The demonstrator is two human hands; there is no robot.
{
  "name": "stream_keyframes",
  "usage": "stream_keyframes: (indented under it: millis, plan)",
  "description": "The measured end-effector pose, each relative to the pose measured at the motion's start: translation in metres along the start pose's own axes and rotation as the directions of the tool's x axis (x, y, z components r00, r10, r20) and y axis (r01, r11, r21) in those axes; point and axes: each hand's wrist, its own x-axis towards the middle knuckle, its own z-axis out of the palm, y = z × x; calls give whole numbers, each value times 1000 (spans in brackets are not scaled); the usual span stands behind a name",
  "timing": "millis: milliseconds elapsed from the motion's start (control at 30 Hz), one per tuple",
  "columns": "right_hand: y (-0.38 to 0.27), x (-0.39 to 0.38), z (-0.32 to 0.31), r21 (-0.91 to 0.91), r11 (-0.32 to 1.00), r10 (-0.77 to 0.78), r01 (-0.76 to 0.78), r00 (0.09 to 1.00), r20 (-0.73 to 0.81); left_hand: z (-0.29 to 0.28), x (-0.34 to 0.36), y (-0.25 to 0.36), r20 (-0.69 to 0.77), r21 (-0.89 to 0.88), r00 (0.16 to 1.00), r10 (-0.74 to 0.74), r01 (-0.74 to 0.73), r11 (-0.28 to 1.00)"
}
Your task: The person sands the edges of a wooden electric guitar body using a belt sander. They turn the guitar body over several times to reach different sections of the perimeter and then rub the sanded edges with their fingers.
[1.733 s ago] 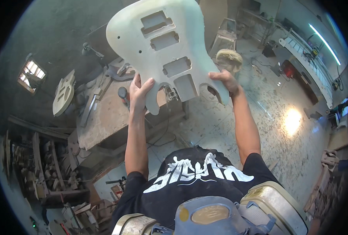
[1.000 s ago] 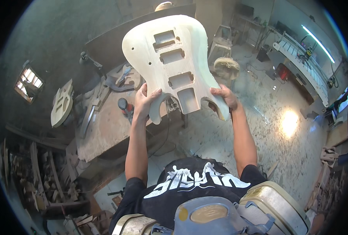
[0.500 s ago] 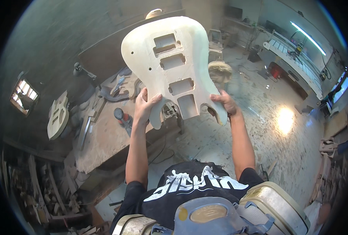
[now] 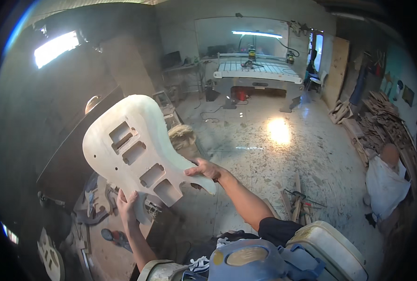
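Observation:
A pale, unfinished electric guitar body is held up in both my hands, tilted with its rounded end toward the far left. Several rectangular cavities run along its face, with two small dark holes near one edge. My left hand grips the horn at the lower left, thumb on the face. Around the other horn my right hand is closed, its thumb also on top and its other fingers mostly hidden underneath. Below the body, beside my left forearm, a sander rests on the wooden workbench.
Another guitar body stands at the lower left. A large flatbed cutting machine is across the room. Stacked wood pieces line the right side, near a white sack. A clamp and wood strips lie on the debris-strewn floor.
My view has swung right and up, bringing the cutting machine and wood stacks into sight. The guitar body now appears lower and further left, tilted leftward, still in both hands.

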Motion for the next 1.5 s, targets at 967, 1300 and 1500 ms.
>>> stream_keyframes:
  millis: [967,1300,1500]
  plan:
    - [-32,-1,20,-150,988,-24,24,1000,-3,41,17,56,-372,65,915,156,-142,988]
    - [-32,-2,24,-123,992,17,-10,998,57,22,30,65,-559,72,810,176,-164,984]
    - [-34,-10,29,-66,993,103,-100,994,41,20,28,71,-574,43,818,35,-12,999]
